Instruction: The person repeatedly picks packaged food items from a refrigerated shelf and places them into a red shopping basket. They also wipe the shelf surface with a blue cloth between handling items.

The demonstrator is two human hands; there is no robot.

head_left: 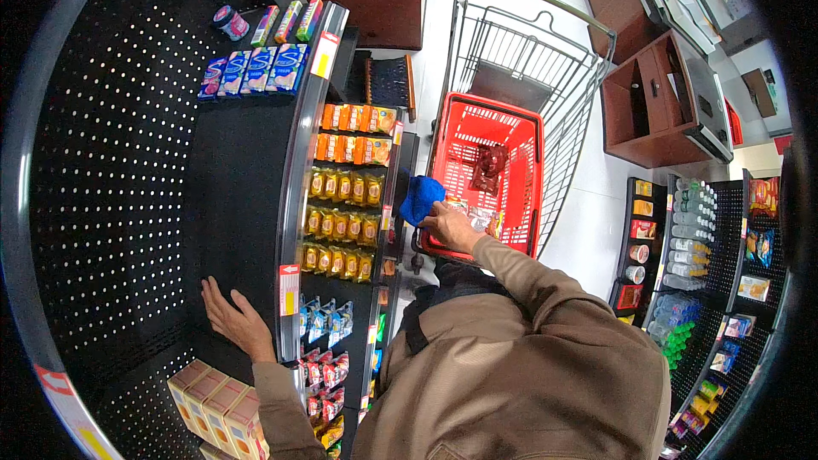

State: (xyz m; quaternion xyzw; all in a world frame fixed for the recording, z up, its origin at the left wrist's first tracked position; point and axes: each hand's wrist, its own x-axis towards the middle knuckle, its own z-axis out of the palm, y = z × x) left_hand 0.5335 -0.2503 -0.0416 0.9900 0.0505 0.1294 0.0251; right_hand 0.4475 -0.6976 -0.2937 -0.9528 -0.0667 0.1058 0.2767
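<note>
My left hand rests with its fingers apart on or just over the black metal shelf, behind the price rail. In my right hand is a bunched blue cloth, held at the near left rim of a red plastic basket. The basket sits in a wire shopping cart. Dark red packets and several clear-wrapped packets lie inside the basket. Blue and white packets stand in a row at the far end of the shelf.
Tan cartons stand at the shelf's near end. Lower shelves hold yellow-wrapped snacks and blue packets. Across the white floor are a brown wooden cabinet and shelves with bottles. A perforated black back panel borders the shelf.
</note>
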